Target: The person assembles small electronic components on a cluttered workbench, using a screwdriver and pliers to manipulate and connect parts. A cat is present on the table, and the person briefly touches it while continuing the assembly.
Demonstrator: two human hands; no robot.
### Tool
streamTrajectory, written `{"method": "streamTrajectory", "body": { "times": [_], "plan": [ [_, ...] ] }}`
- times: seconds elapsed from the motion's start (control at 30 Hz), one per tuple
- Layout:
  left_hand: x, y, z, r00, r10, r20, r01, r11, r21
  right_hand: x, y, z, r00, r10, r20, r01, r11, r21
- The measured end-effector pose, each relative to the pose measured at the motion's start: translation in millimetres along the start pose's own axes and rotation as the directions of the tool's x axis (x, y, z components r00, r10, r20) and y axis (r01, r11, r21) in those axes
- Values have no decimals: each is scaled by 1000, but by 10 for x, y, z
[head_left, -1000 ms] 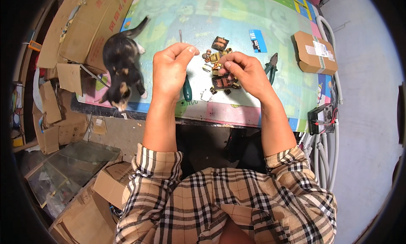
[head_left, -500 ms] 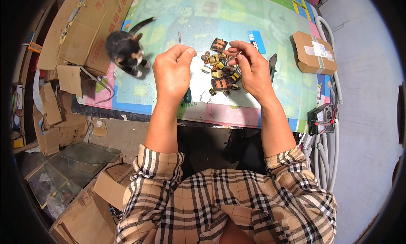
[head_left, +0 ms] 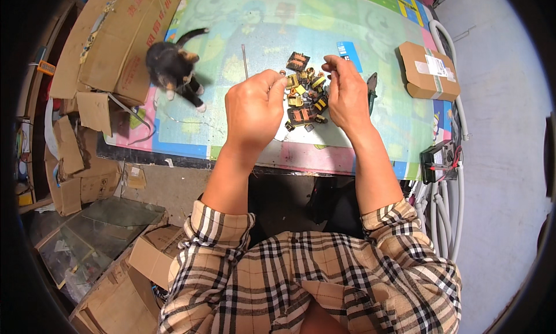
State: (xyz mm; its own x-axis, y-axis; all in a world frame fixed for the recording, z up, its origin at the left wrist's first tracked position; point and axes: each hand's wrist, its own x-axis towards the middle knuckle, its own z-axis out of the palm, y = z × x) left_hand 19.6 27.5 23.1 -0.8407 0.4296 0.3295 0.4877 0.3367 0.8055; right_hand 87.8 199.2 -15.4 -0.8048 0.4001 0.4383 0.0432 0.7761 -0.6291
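My left hand [head_left: 255, 105] is closed in a pinch at the left side of a heap of small transformers and coils [head_left: 299, 99]. Whatever sits between its thumb and forefinger is hidden. To the right of the heap, my right hand [head_left: 350, 99] has its fingers curved and its thumb apart from them, with nothing visible in it. Many of the parts have yellow tape. A larger transformer with copper windings [head_left: 297, 61] lies at the far end. Beyond my left hand lies a thin screwdriver [head_left: 244, 62]; pliers [head_left: 372, 91] lie just right of my right hand.
A black, white and orange kitten [head_left: 172, 70] stands on the table at left, beside a large cardboard box [head_left: 124, 44]. A blue card [head_left: 349, 56] lies behind my right hand. Farther right are a small taped carton [head_left: 427, 70] and a multimeter [head_left: 438, 162] at the table edge.
My left hand has moved right, close against the heap. My right hand has drawn slightly back and turned. The kitten has shifted its front paws nearer the table's front edge.
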Motion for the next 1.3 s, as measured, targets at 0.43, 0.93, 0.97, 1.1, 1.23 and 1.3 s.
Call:
{"method": "streamTrajectory", "body": {
  "times": [0.43, 0.93, 0.97, 1.1, 1.23, 1.3],
  "plan": [
    [90, -215, -103, 809, -302, 503, 520, 767, -375, 59, 72, -115, 923, 345, 173, -379, 725, 576],
    [169, -191, -49, 764, -561, 319, 422, 60, -905, -114, -357, 19, 879, 167, 446, -393, 784, 481],
    [152, -198, -24, 794, -540, 280, 448, 209, -869, -122, -365, 15, 878, 142, 457, -386, 775, 500],
    [42, -191, 74, 936, -307, 172, 342, 907, -245, -100, -358, -52, 865, 140, 482, -443, 664, 602],
    [-29, -59, 64, 819, -255, 513, 333, 941, -64, -49, -196, -90, 903, 175, 393, -411, 619, 669],
    [-23, -80, 46, 855, -207, 475, 326, 927, -184, -22, -172, -121, 881, 209, 425, -461, 579, 672]
  ]
}}
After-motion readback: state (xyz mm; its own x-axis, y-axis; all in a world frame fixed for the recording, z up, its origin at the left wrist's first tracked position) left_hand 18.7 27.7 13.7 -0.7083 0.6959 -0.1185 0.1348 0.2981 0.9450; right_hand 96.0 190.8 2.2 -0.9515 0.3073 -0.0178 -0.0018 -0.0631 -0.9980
